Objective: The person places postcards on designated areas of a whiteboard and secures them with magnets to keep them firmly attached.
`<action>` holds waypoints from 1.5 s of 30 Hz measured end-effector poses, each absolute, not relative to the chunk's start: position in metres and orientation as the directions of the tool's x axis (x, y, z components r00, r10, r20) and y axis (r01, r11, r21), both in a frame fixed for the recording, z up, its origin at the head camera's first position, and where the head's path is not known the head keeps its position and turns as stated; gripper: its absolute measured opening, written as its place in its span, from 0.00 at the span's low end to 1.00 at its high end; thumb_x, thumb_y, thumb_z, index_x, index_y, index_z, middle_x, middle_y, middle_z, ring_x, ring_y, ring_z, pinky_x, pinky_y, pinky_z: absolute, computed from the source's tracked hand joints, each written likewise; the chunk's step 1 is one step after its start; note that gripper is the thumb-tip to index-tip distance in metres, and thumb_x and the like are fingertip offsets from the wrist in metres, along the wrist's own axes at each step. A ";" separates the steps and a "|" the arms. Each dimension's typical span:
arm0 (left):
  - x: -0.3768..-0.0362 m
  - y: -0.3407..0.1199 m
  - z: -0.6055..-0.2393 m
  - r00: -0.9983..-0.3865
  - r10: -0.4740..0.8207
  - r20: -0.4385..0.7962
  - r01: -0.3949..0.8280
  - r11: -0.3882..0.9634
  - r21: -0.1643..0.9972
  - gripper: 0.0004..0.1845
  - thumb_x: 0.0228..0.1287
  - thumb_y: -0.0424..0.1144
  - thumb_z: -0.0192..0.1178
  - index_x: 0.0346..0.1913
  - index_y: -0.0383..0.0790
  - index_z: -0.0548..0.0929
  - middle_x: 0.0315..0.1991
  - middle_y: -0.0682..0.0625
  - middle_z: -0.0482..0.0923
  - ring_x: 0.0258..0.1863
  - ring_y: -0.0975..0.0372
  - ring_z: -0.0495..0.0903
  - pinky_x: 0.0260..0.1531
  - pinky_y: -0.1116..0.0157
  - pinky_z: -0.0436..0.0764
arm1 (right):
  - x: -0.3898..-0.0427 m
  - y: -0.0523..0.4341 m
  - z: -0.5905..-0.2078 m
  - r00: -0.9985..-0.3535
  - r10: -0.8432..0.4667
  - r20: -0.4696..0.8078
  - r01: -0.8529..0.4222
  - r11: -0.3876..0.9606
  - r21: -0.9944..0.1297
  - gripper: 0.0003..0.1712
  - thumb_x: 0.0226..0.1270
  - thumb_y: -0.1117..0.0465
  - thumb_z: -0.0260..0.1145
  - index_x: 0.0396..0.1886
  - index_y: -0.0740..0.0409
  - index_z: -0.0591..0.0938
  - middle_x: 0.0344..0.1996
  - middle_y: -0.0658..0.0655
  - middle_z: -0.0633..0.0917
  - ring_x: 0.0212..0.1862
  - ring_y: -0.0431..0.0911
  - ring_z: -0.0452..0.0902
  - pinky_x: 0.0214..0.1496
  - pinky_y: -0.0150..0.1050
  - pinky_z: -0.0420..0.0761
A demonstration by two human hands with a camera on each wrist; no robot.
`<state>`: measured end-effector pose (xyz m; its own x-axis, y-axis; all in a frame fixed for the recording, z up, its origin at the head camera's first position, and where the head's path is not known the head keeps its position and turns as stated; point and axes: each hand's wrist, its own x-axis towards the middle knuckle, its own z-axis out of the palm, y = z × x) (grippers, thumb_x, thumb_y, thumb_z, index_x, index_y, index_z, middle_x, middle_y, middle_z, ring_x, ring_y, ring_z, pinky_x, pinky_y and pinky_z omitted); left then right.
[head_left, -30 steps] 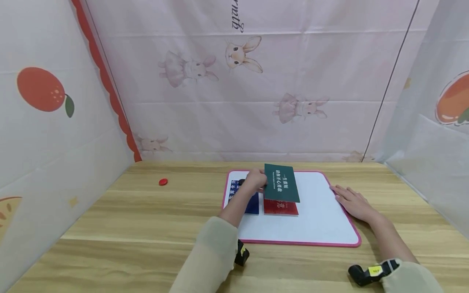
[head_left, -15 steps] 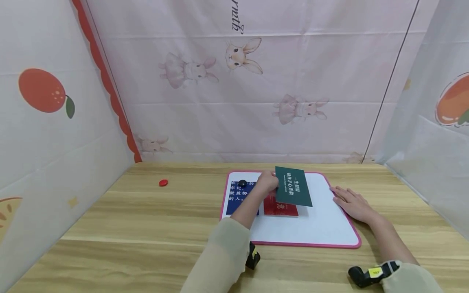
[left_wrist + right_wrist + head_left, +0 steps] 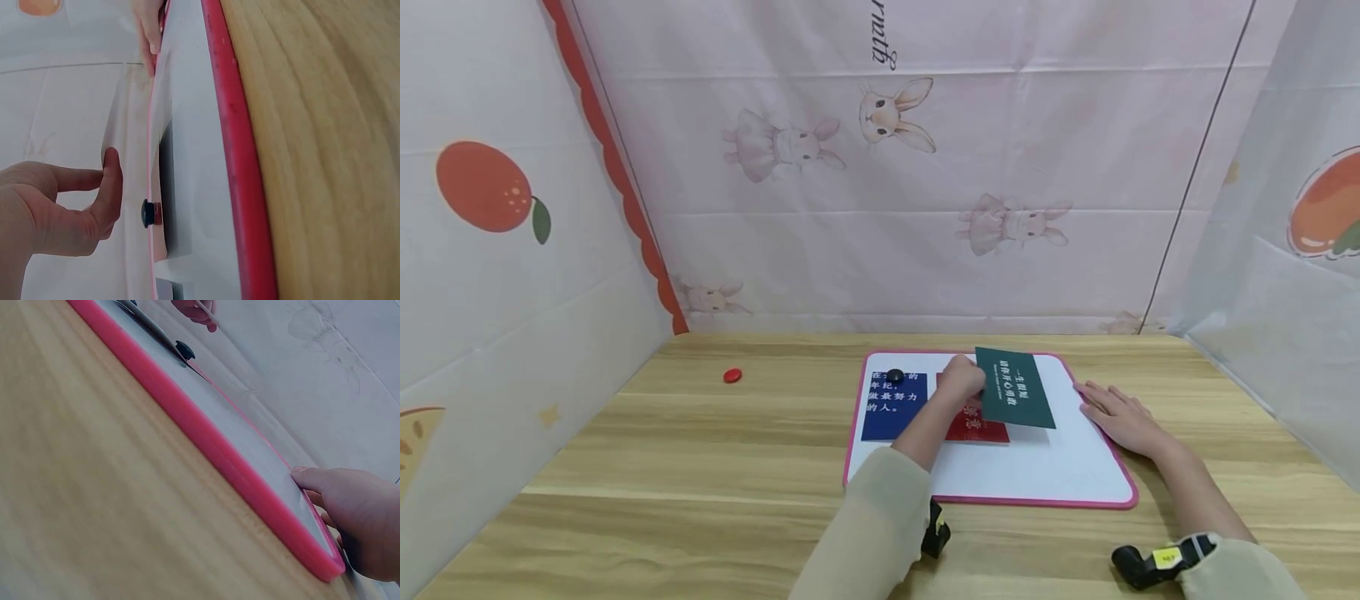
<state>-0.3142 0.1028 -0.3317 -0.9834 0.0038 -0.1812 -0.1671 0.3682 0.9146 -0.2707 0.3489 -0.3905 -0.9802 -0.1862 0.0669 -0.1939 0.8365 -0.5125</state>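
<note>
My left hand [image 3: 962,379] pinches the edge of a dark green card [image 3: 1017,390] with pale lettering, between thumb and fingers. The card hangs tilted above the whiteboard [image 3: 1037,475]. Below it lies a red card [image 3: 977,427], partly covered by the hand and green card. A blue card [image 3: 895,410] lies to its left, a round black magnet [image 3: 895,376] at its top. Another black magnet [image 3: 147,214] shows under the hand in the left wrist view. My right hand [image 3: 1123,421] rests at the board's right edge, its thumb [image 3: 307,477] touching the pink rim.
A small red magnet [image 3: 732,376] lies on the wooden table [image 3: 700,467], left of the board. Printed cloth walls [image 3: 820,250] stand behind and at both sides. Each wrist bears a black camera mount [image 3: 1161,560].
My left hand has moved right and slightly nearer with the green card, uncovering the blue card and its magnet. The right hand stays at the board's edge.
</note>
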 end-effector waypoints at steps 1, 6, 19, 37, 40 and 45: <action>-0.315 0.104 -0.332 -0.982 -0.001 -0.187 -0.173 0.373 0.911 0.05 0.58 0.24 0.54 0.38 0.29 0.76 0.26 0.43 0.74 0.31 0.54 0.80 0.35 0.60 0.80 | -0.271 0.349 -0.390 -0.980 -0.186 0.068 -0.194 0.837 -0.511 0.36 0.71 0.47 0.48 0.68 0.67 0.57 0.65 0.75 0.52 0.63 0.73 0.36 0.59 0.67 0.33; -0.313 0.111 -0.335 -0.977 -0.021 -0.211 -0.203 0.373 0.905 0.07 0.58 0.24 0.54 0.40 0.29 0.75 0.26 0.43 0.74 0.30 0.54 0.79 0.34 0.61 0.80 | -0.271 0.350 -0.390 -0.979 -0.188 0.071 -0.198 0.841 -0.504 0.35 0.71 0.47 0.48 0.68 0.66 0.57 0.65 0.75 0.53 0.63 0.73 0.37 0.59 0.67 0.34; -0.310 0.129 -0.339 -0.965 -0.055 -0.255 -0.258 0.348 0.901 0.11 0.58 0.29 0.59 0.43 0.31 0.74 0.28 0.44 0.71 0.27 0.56 0.78 0.27 0.63 0.81 | -0.271 0.348 -0.390 -0.978 -0.189 0.093 -0.210 0.848 -0.486 0.33 0.71 0.48 0.48 0.67 0.66 0.59 0.64 0.75 0.54 0.63 0.73 0.38 0.59 0.67 0.36; -0.312 0.142 -0.346 -0.958 -0.028 -0.285 -0.276 0.355 0.893 0.14 0.57 0.26 0.59 0.46 0.30 0.72 0.26 0.41 0.69 0.18 0.53 0.77 0.23 0.62 0.80 | -0.273 0.349 -0.393 -0.979 -0.184 0.093 -0.206 0.851 -0.483 0.33 0.71 0.48 0.48 0.67 0.65 0.59 0.64 0.75 0.54 0.63 0.73 0.38 0.59 0.67 0.35; -0.313 0.141 -0.347 -0.956 -0.014 -0.293 -0.278 0.356 0.892 0.16 0.57 0.25 0.59 0.49 0.31 0.73 0.25 0.41 0.70 0.17 0.53 0.77 0.22 0.62 0.80 | -0.273 0.349 -0.393 -0.978 -0.184 0.095 -0.207 0.853 -0.479 0.33 0.71 0.48 0.48 0.67 0.65 0.59 0.64 0.75 0.55 0.63 0.73 0.39 0.59 0.67 0.35; -0.314 0.141 -0.348 -0.955 -0.016 -0.296 -0.281 0.368 0.887 0.17 0.56 0.24 0.59 0.49 0.30 0.73 0.24 0.40 0.70 0.15 0.53 0.77 0.19 0.62 0.80 | -0.273 0.350 -0.393 -0.978 -0.182 0.100 -0.208 0.855 -0.475 0.33 0.71 0.48 0.48 0.67 0.65 0.59 0.64 0.74 0.55 0.63 0.73 0.39 0.59 0.67 0.36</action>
<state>-0.3143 0.1414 -0.3477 -0.9551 -0.0159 -0.2959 -0.2808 0.3677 0.8865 -0.2727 0.3496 -0.3927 -0.9782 -0.1823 0.0999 -0.2079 0.8549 -0.4753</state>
